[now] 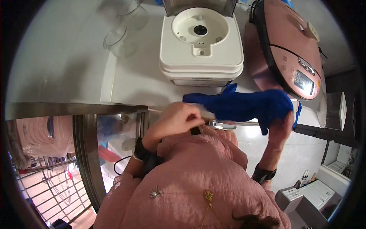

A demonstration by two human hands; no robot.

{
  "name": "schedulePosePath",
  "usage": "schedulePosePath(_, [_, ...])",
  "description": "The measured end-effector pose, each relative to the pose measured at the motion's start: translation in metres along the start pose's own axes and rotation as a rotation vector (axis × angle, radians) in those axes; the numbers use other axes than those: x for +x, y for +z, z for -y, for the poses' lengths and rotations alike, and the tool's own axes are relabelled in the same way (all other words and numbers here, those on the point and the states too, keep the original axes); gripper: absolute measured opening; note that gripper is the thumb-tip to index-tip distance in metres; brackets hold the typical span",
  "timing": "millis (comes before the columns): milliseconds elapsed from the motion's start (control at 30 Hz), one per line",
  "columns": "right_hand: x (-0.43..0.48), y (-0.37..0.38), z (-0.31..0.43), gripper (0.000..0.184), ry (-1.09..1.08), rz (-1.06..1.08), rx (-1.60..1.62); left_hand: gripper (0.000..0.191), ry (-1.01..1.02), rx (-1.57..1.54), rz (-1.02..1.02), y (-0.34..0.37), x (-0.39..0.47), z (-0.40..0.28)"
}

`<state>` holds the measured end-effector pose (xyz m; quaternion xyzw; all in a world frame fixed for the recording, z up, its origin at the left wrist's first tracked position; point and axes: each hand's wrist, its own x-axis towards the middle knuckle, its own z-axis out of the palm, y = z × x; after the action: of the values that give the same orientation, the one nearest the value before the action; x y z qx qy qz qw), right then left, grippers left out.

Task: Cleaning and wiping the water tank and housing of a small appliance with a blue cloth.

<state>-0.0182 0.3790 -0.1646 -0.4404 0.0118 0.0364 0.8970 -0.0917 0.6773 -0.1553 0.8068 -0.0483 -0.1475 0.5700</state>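
My right hand [281, 128] grips one end of a crumpled blue cloth [243, 104], which stretches leftward along the front edge of the white counter [134, 93]. Near the cloth's other end is my left hand [181, 117], its fingers curled and slightly blurred. Whether those fingers pinch the cloth or anything else cannot be told. Just beyond the cloth stands a white countertop appliance [201, 61] with a round recess [200, 30] in its top. Its dark translucent lid [200, 7] is raised at the back.
A pink rice cooker [288, 51] stands on the right, close to the cloth. Two clear glass vessels [117, 40] [133, 14] are at the back left. A clear-sided box [334, 111] sits at the right edge. Below left is a dark metal door frame [88, 154].
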Motion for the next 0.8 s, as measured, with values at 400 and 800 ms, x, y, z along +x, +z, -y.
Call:
schedulePosePath(400, [0.003,0.106,-0.112,0.026,-0.91,0.023,-1.438,0.023,0.464,0.176,-0.723,-0.081,0.028,0.002])
schedulePosePath(800, [-0.004,0.155,-0.159,0.021,-1.236,0.707,-1.585,0.017,0.625,0.201,-0.757,-0.089,0.041,0.015])
